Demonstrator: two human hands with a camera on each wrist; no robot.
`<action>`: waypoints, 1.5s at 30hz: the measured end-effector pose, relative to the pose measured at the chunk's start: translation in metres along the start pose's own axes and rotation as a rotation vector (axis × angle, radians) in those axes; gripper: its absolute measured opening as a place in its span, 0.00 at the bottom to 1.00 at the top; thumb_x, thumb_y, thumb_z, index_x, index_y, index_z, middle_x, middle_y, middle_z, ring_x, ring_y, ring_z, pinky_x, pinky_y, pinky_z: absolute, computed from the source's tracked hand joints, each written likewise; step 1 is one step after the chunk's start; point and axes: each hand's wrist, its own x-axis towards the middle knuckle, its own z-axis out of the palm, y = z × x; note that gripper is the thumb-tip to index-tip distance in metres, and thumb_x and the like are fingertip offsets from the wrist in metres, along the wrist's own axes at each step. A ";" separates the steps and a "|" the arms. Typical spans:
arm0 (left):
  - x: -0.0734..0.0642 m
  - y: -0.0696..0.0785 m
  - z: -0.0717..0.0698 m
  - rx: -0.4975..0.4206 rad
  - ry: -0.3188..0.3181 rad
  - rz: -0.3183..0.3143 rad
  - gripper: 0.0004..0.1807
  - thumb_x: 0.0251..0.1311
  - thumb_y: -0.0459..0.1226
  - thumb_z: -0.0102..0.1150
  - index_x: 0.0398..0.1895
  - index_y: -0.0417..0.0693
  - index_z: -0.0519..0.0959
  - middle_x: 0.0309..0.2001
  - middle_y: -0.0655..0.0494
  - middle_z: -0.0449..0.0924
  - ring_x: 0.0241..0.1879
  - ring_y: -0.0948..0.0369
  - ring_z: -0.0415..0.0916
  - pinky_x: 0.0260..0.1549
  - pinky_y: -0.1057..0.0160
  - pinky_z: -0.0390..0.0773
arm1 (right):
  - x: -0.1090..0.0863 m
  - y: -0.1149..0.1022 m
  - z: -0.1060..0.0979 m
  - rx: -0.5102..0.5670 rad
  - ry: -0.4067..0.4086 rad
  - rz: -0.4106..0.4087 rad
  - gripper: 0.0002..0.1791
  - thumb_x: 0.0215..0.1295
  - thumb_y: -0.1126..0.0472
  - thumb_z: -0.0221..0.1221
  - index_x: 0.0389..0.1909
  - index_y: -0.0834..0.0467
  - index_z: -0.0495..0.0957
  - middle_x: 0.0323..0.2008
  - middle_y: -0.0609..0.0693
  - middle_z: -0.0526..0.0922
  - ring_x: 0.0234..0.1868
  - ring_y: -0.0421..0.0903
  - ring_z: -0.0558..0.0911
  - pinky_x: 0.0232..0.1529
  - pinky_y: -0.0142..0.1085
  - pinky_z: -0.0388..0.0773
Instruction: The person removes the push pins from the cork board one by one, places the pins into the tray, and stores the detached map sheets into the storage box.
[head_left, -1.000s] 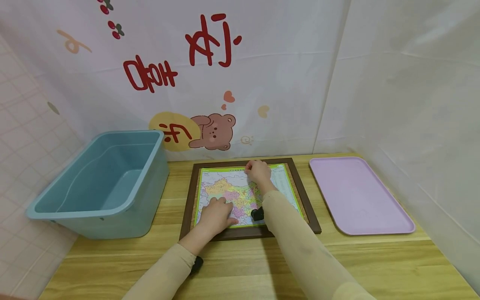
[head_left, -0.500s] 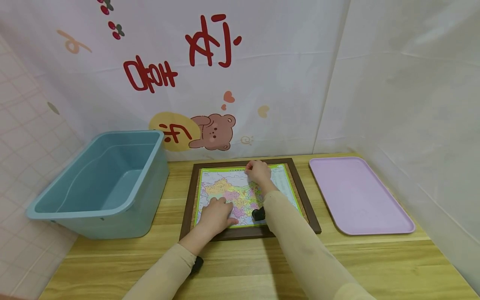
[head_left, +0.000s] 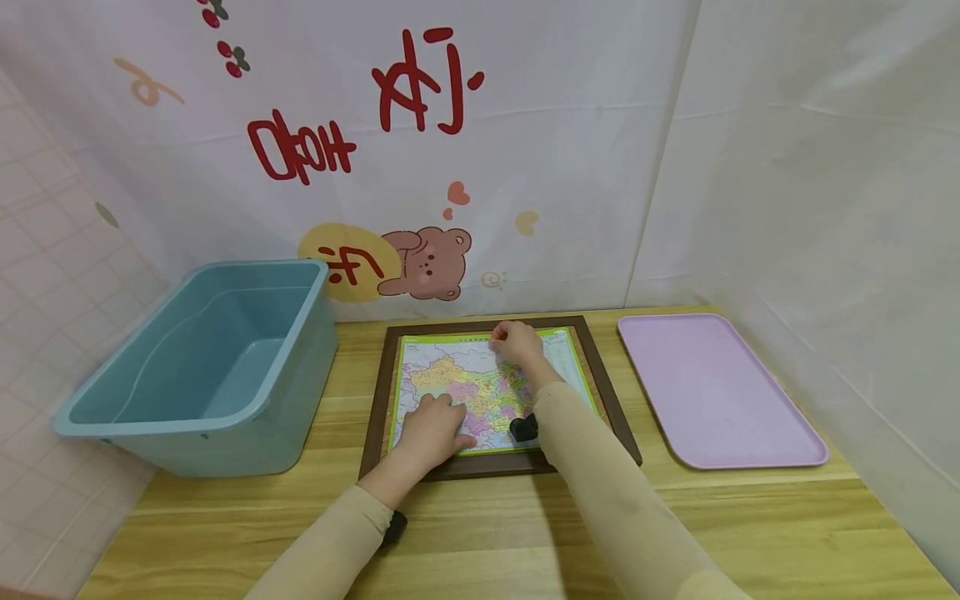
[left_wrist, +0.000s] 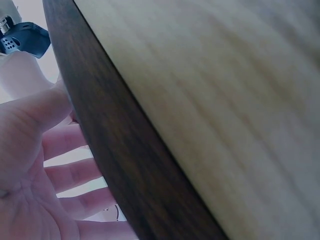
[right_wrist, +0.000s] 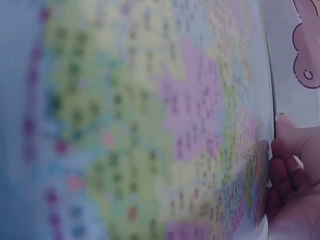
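Note:
A map sheet (head_left: pixel 468 392) with a green border lies on a cork board inside a dark brown wooden frame (head_left: pixel 609 400). My left hand (head_left: pixel 431 429) rests on the lower left part of the map, fingers spread loosely and thumb out to the right. Its palm shows beside the frame's near bar (left_wrist: pixel 115 135) in the left wrist view. My right hand (head_left: pixel 519 343) is over the map's upper edge, fingers curled and thumb close to the index finger. In the right wrist view its curled fingers (right_wrist: pixel 281 172) touch the map surface; no held thing shows.
A deep blue plastic tub (head_left: pixel 300 358) stands left of the frame. To the right lies a flat lilac tray (head_left: pixel 720 392). The wooden table (head_left: pixel 480 525) ends at a printed white curtain (head_left: pixel 570 167) close behind the frame. Black cameras sit on both wrists.
My right wrist and forearm have shifted slightly to the right, while the fingers stay at the map's upper edge. The left hand, map and frame have not moved.

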 end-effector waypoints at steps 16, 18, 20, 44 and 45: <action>-0.001 0.000 -0.003 -0.002 -0.018 -0.008 0.20 0.54 0.57 0.68 0.26 0.52 0.78 0.30 0.55 0.71 0.32 0.53 0.69 0.24 0.48 0.80 | -0.005 0.005 -0.007 0.115 -0.076 0.005 0.08 0.71 0.54 0.60 0.36 0.54 0.79 0.34 0.49 0.79 0.32 0.47 0.73 0.33 0.39 0.70; -0.001 0.001 -0.003 -0.003 -0.019 -0.008 0.20 0.54 0.57 0.68 0.26 0.52 0.78 0.30 0.55 0.71 0.31 0.53 0.69 0.23 0.48 0.80 | -0.006 0.006 -0.009 0.122 -0.084 0.003 0.08 0.71 0.54 0.60 0.36 0.54 0.79 0.34 0.49 0.78 0.32 0.46 0.72 0.33 0.38 0.69; -0.001 0.000 -0.003 -0.005 -0.019 -0.006 0.20 0.54 0.57 0.68 0.26 0.52 0.78 0.30 0.55 0.71 0.31 0.53 0.68 0.23 0.48 0.79 | -0.007 0.007 -0.011 0.139 -0.097 0.001 0.08 0.72 0.54 0.60 0.36 0.54 0.79 0.34 0.49 0.78 0.31 0.46 0.72 0.33 0.38 0.68; 0.001 0.000 -0.002 0.009 -0.025 0.001 0.20 0.55 0.57 0.68 0.30 0.51 0.81 0.30 0.54 0.72 0.30 0.54 0.68 0.22 0.49 0.79 | -0.020 0.013 -0.034 0.366 -0.238 0.014 0.07 0.73 0.59 0.58 0.41 0.60 0.78 0.36 0.50 0.75 0.32 0.45 0.68 0.32 0.36 0.66; 0.001 0.000 -0.001 0.009 -0.023 0.001 0.20 0.54 0.57 0.68 0.30 0.51 0.81 0.30 0.54 0.72 0.30 0.54 0.68 0.22 0.50 0.79 | -0.021 0.013 -0.035 0.372 -0.239 0.013 0.07 0.73 0.59 0.58 0.41 0.60 0.78 0.35 0.50 0.74 0.32 0.45 0.68 0.32 0.36 0.66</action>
